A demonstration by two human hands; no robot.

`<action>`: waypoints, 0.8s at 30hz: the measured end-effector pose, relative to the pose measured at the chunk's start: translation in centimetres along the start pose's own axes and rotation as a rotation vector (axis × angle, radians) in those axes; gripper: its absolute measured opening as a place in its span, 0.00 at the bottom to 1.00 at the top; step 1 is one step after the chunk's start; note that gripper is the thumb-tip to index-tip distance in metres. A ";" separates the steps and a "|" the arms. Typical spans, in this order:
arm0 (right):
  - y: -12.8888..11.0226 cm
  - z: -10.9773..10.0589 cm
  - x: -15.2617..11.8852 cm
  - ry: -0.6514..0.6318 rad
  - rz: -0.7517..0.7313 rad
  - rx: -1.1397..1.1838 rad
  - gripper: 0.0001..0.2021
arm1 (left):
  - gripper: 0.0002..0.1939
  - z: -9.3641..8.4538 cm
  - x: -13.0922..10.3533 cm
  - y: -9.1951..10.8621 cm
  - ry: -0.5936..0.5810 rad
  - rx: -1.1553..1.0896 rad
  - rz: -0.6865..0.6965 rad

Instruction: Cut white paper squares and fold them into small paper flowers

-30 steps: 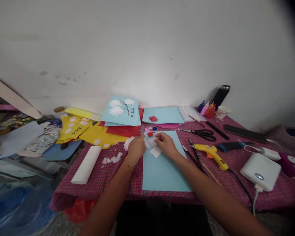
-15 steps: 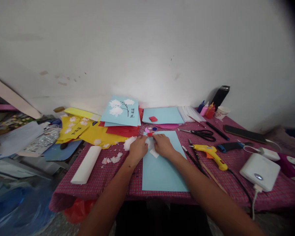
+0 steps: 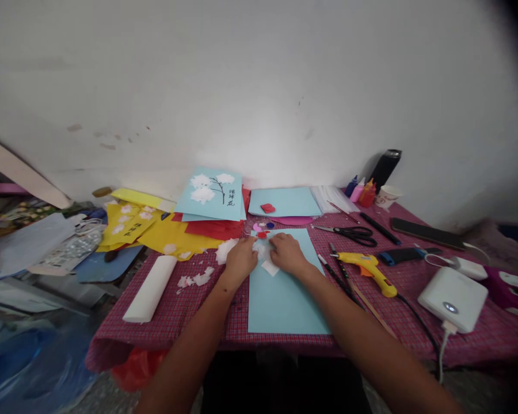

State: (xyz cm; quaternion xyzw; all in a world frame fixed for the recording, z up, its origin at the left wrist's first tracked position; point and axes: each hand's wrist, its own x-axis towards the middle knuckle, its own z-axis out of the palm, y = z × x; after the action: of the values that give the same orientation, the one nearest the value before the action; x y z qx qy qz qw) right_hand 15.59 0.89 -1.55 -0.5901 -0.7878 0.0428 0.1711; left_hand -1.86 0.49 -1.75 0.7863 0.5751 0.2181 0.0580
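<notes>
A light blue sheet (image 3: pixel 285 305) lies on the checked tablecloth in front of me. White paper pieces (image 3: pixel 270 266) rest on its upper part, between my hands. My left hand (image 3: pixel 242 260) is at the sheet's upper left edge, its fingertips bent down by the white paper; what it holds, if anything, is too small to tell. My right hand (image 3: pixel 287 253) lies over the upper part of the sheet, fingers curled toward the same paper. Just beyond the fingertips are a small red piece (image 3: pixel 262 234) and a pink piece (image 3: pixel 258 227).
Left of the sheet are a white paper roll (image 3: pixel 151 290), torn white scraps (image 3: pixel 196 279) and yellow paper. A blue flower card (image 3: pixel 211 192) tops a stack behind. To the right are black scissors (image 3: pixel 354 233), a yellow glue gun (image 3: pixel 366 267) and a white power bank (image 3: pixel 453 299).
The whole view has shifted very slightly. My right hand's fingers have drawn a little apart from my left hand, showing more of the white paper between them.
</notes>
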 end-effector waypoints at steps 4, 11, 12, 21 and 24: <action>-0.1 -0.1 0.1 -0.013 0.013 -0.013 0.13 | 0.21 0.0 0.0 0.1 -0.011 0.001 -0.002; 0.2 0.1 0.1 0.034 0.004 0.019 0.08 | 0.21 -0.1 0.2 0.3 -0.027 0.005 -0.015; 0.3 0.1 0.1 0.044 0.004 0.032 0.08 | 0.21 -0.1 0.2 0.3 -0.032 0.006 -0.021; 0.9 0.4 0.4 0.231 0.023 0.274 0.06 | 0.22 -0.3 0.0 0.3 -0.007 -0.023 -0.032; 0.4 0.6 0.4 0.273 0.005 0.397 0.06 | 0.20 -0.3 0.2 0.2 -0.003 -0.034 -0.036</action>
State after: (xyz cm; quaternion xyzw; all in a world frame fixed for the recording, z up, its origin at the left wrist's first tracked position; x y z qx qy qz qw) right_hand 15.66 1.50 -2.17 -0.5471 -0.7321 0.1171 0.3886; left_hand -1.79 0.57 -1.34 0.7752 0.5851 0.2256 0.0764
